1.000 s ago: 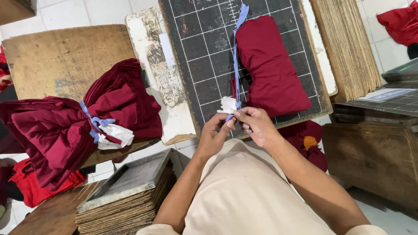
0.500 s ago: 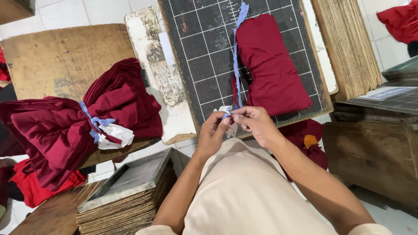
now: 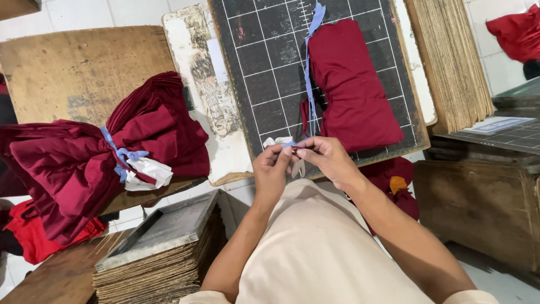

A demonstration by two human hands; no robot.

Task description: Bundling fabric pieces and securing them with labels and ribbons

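My left hand [image 3: 271,170] and my right hand [image 3: 325,158] meet at the near edge of a dark gridded board [image 3: 270,84]. Together they pinch the near end of a light blue strip [image 3: 307,73] and a small white scrap [image 3: 278,142]. The strip runs away from me along the left side of a folded maroon cloth [image 3: 351,84] lying on the board. Both hands have their fingers closed on the strip end.
A tied bundle of maroon cloth [image 3: 107,152] with a blue tie lies on a wooden table [image 3: 73,67] at left. Stacked boards [image 3: 163,253] sit near my left elbow. More stacked sheets [image 3: 450,56] stand at right, above a wooden box [image 3: 478,208].
My hands have shifted slightly toward me and closer together, working the blue strip end between the fingertips. The folded cloth stays in place.
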